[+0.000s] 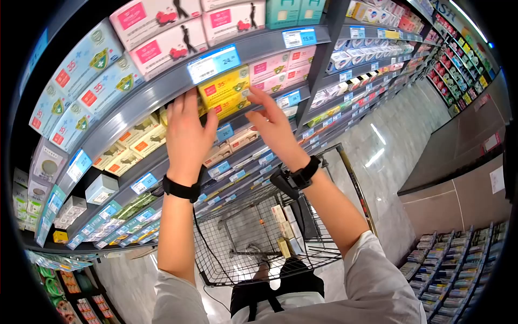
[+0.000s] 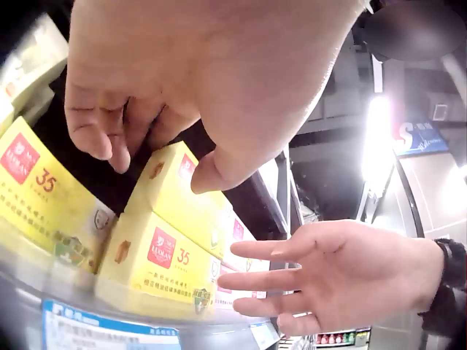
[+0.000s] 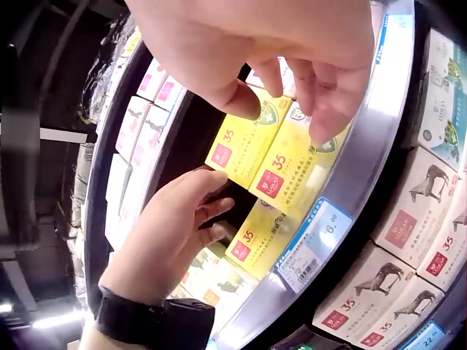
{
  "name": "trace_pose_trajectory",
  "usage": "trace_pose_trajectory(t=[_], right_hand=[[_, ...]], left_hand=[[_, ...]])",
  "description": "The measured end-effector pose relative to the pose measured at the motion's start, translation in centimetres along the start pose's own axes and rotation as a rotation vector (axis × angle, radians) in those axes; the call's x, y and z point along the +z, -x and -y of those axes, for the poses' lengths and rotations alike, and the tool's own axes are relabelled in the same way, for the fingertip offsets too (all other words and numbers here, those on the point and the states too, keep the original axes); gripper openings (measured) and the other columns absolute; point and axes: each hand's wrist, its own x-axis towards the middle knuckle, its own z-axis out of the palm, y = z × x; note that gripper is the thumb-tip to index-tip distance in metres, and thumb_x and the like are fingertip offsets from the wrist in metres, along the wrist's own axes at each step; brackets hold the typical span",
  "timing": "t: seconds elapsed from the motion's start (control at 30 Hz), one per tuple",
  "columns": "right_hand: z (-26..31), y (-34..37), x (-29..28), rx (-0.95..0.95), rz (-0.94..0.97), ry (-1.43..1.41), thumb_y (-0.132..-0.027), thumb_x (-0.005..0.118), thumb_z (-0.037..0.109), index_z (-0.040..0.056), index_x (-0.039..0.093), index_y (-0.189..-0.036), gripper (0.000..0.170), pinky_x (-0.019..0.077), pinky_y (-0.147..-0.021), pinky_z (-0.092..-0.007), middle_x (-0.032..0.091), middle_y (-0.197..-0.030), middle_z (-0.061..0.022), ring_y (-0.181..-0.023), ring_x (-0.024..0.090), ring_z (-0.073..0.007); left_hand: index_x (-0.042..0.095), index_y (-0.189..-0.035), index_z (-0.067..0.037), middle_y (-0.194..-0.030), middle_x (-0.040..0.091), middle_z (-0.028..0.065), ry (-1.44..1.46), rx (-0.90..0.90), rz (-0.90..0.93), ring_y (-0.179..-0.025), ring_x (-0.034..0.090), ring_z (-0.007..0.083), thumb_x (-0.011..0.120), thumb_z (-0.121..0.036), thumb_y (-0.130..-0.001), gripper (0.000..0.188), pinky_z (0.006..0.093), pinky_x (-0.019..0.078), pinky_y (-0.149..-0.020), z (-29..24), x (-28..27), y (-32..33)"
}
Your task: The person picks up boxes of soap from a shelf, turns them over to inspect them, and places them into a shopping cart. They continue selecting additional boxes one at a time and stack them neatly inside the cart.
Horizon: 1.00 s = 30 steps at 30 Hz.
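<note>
Those yellow boxes (image 1: 224, 93) just left of the pink boxes (image 1: 299, 63) look light and stiff, probably slickish card — I'd squeeze the side walls gently, since corners could crush. Left hand (image 1: 190, 135) is loose, farther left of the pink boxes; right hand (image 1: 276, 129) has relaxed fingers in front of them — neither's gripping.

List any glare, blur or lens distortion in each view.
Head: fisheye curvature bows the shelves, and light glares off the floor; left wrist: a ceiling light burns out white, and print on the price label blurs; right wrist: the shelf edge bends into an arc, though the 35 on the yellow boxes reads clearly.
</note>
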Motion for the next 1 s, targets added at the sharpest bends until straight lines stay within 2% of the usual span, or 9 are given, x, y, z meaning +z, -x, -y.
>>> trace_pose_trajectory(t=[0.17, 0.3, 0.47, 0.57, 0.7, 0.83, 0.9, 0.97, 1.0], right_hand=[[-0.6, -0.6, -1.2, 0.017, 0.037, -0.043, -0.085, 0.056, 0.010, 0.0131, 0.037, -0.141, 0.060, 0.0473, -0.074, -0.0248, 0.054, -0.124, -0.0097, -0.088, 0.056, -0.0111], [0.9, -0.3, -1.3, 0.264, 0.159, -0.300, -0.093, 0.049, 0.016, 0.0213, 0.032, -0.144, 0.054, 0.0474, -0.081, -0.0269, 0.052, -0.127, -0.0050, -0.103, 0.055, -0.0131], [2.5, 1.4, -2.4, 0.301, 0.215, -0.466, -0.097, 0.045, 0.034, 0.0130, 0.038, -0.138, 0.047, 0.0463, -0.086, -0.0321, 0.052, -0.127, -0.0054, -0.112, 0.053, -0.0165], [2.7, 5.3, -4.5, 0.324, 0.455, -0.457, -0.094, 0.048, 0.041, 0.0063, 0.040, -0.135, 0.054, 0.0435, -0.095, -0.0343, 0.051, -0.127, -0.0080, -0.117, 0.050, -0.0196], [-4.2, 15.5, -6.1, 0.661, 0.789, -0.475, -0.086, 0.066, 0.027, 0.0077, 0.046, -0.130, 0.053, 0.0413, -0.093, -0.0280, 0.056, -0.117, -0.0071, -0.109, 0.052, -0.0151], [-12.5, 28.6, -6.6, 1.142, 0.614, -0.596, -0.085, 0.067, 0.028, 0.0083, 0.050, -0.119, 0.043, 0.0410, -0.088, -0.0265, 0.056, -0.109, -0.0048, -0.103, 0.052, -0.0132], [-16.6, 33.8, -6.5, 1.217, 0.528, -0.555, -0.084, 0.069, 0.028, 0.0080, 0.049, -0.111, 0.040, 0.0422, -0.083, -0.0256, 0.056, -0.106, -0.0042, -0.097, 0.053, -0.0124], [-19.5, 37.5, -5.9, 1.252, 0.210, -0.443, -0.082, 0.072, 0.026, 0.0074, 0.048, -0.107, 0.040, 0.0434, -0.078, -0.0250, 0.056, -0.102, -0.0043, -0.093, 0.054, -0.0124], [-20.4, 38.0, -5.3, 1.217, 0.132, -0.381, -0.080, 0.074, 0.024, 0.0063, 0.046, -0.104, 0.040, 0.0440, -0.074, -0.0250, 0.056, -0.100, -0.0054, -0.090, 0.054, -0.0125]], left_hand=[[0.056, -0.113, 0.003, -0.100, 0.062, 0.0178, 0.151, -0.145, 0.047, -0.086, 0.059, 0.0299, 0.066, -0.023, -0.082, 0.041, 0.0382, 0.0474, -0.077, 1.3, 1.9, -0.4], [0.054, -0.116, 0.004, -0.096, 0.060, 0.0069, 0.730, -0.394, 0.061, -0.079, 0.056, 0.0139, 0.069, -0.016, -0.083, 0.041, 0.0273, 0.0469, -0.070, 2.8, 3.5, 0.3], [0.051, -0.118, 0.004, -0.118, 0.049, 0.0106, 0.825, -0.209, -0.072, -0.100, 0.050, 0.0160, 0.061, -0.003, -0.085, 0.035, 0.0282, 0.0437, -0.084, 1.4, 1.0, 4.3], [0.055, -0.112, 0.004, -0.115, 0.055, 0.0150, 0.761, -0.128, 0.160, -0.102, 0.053, 0.0240, 0.062, -0.001, -0.080, 0.033, 0.0330, 0.0439, -0.086, -0.2, -2.8, 9.0], [0.057, -0.114, 0.001, -0.116, 0.056, 0.0139, 0.923, -0.382, 0.810, -0.102, 0.055, 0.0260, 0.062, -0.003, -0.081, 0.034, 0.0316, 0.0449, -0.085, -2.2, -1.8, 18.4], [0.052, -0.125, -0.002, -0.121, 0.054, 0.0104, 1.194, -0.830, 1.136, -0.101, 0.056, 0.0205, 0.062, -0.008, -0.085, 0.042, 0.0283, 0.0465, -0.087, -3.8, 2.6, 33.9], [0.049, -0.130, -0.005, -0.126, 0.051, 0.0096, 1.136, -0.983, 1.111, -0.104, 0.055, 0.0183, 0.061, -0.013, -0.089, 0.043, 0.0274, 0.0466, -0.087, -4.4, 4.8, 42.2], [0.025, -0.145, -0.010, -0.135, 0.044, 0.0104, 1.189, -1.674, 1.321, -0.103, 0.056, 0.0198, 0.059, -0.040, -0.090, 0.072, 0.0327, 0.0473, -0.087, -5.4, 5.6, 43.1], [0.019, -0.147, -0.012, -0.136, 0.042, 0.0094, 1.253, -1.738, 1.349, -0.106, 0.055, 0.0196, 0.057, -0.040, -0.091, 0.074, 0.0329, 0.0471, -0.088, -5.8, 6.8, 43.9]])
